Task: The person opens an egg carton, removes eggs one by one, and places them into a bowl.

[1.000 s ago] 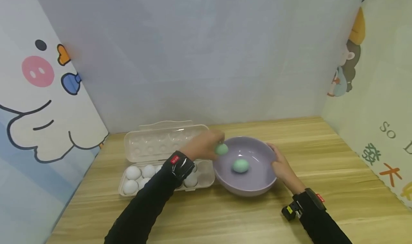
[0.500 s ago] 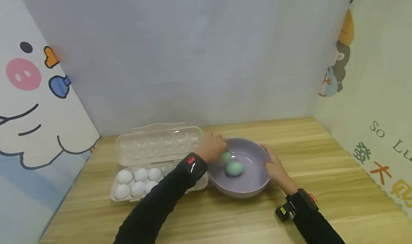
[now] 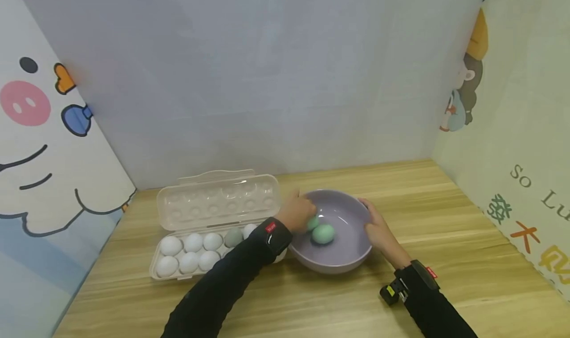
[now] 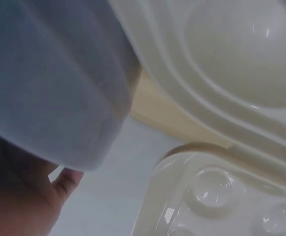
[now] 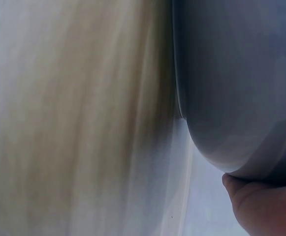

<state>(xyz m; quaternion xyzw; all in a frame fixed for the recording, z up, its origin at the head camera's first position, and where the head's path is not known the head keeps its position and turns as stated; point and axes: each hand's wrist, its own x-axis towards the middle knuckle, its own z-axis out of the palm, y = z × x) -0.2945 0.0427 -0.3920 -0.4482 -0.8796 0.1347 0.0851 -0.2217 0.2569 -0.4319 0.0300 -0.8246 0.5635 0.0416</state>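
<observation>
Purple bowl (image 3: 352, 239) has room beside right fingers (image 3: 369, 208) pinching its rim (image 3: 329, 191), left fingers' (image 3: 308, 211) grip unclear.

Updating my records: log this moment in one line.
left hand: at green egg in purple bowl; right hand: grips bowl; egg carton: open

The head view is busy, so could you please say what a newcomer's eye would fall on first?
Probably the purple bowl on the wooden table, with one pale green egg lying inside and a second egg partly hidden by the left grip, while the right grip holds the bowl. Next comes the open egg carton left of the bowl, with rows of mostly white eggs. The pink snout on the left wall also stands out.
</observation>
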